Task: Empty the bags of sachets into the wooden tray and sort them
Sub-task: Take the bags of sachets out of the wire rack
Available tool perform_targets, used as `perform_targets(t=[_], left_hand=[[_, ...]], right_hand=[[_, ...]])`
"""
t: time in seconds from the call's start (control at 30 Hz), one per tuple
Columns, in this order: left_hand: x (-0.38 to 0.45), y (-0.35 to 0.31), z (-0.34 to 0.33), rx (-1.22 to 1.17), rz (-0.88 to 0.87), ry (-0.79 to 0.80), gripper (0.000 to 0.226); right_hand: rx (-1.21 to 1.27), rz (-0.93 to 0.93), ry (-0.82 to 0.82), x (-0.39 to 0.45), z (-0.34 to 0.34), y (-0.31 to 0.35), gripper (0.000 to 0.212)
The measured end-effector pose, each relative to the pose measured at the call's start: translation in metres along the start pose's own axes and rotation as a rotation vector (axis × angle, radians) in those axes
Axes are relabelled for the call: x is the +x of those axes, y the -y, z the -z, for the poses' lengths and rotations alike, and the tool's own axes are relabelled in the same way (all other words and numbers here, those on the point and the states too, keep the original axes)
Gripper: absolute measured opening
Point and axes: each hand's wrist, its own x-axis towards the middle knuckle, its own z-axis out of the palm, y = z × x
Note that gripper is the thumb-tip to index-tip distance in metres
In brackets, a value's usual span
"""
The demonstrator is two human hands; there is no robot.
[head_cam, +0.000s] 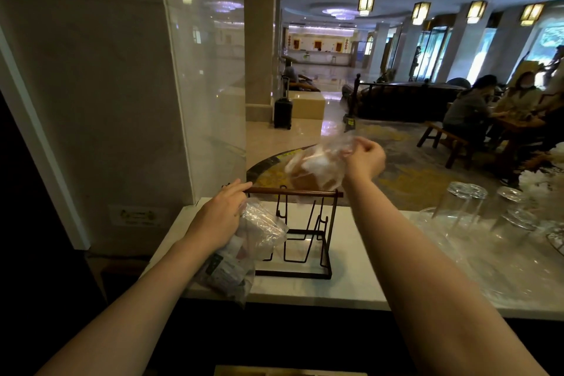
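Spanning the lower middle and right of the frame, a white counter (345, 287), pale stone pillar (100, 76) and glass pane (207, 49) filling the upper left behind it, a hotel lobby with hanging lanterns opening across the upper right. Standing at the counter's middle, a black wire rack (308, 235) topped by a brown wooden bar. Clustered at right centre, upturned clear glasses (470, 207) on the counter. Reaching in from the lower left, the left hand (218, 217), fingers curled round a clear plastic bag of sachets (241, 253) that hangs over the counter's near edge just left of the rack, fingertips touching the left end of the wooden bar. Raised above the rack at centre frame, the right hand (364, 159), fingers pinched tight on the top of a second clear bag (317, 169) holding brownish and white contents, blurred, its bottom just over the bar. Parked in the middle distance by a column, a dark suitcase (283, 113). Showing at the very bottom edge, a sliver of light wood (290, 371), perhaps the tray; cannot tell.
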Motion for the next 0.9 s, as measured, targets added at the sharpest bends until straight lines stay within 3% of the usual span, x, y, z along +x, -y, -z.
perform_targets(t=[0.1,0.37,0.43,0.63,0.77,0.9], left_hand=[[0.004,0.002,-0.004,-0.010,-0.004,-0.007,0.030],[0.003,-0.001,-0.004,-0.047,0.030,-0.022,0.028],[0.000,-0.006,-0.001,-0.113,0.077,-0.021,0.033],[-0.003,-0.006,0.003,-0.189,0.104,-0.027,0.032],[-0.009,-0.015,0.011,-0.275,0.138,-0.066,0.032],[-0.031,-0.017,0.027,-0.286,0.070,-0.256,0.028]], right_hand=[[0.242,-0.129,-0.014,0.025,0.019,0.021,0.013],[0.009,0.405,0.221,-0.013,0.031,0.086,0.006],[-0.027,0.543,0.266,-0.037,0.033,0.090,0.013],[-0.289,0.725,0.565,-0.115,0.028,0.045,0.007],[-0.398,0.658,0.855,-0.151,0.021,0.018,0.011],[-0.487,0.760,0.861,-0.169,0.023,-0.002,0.010]])
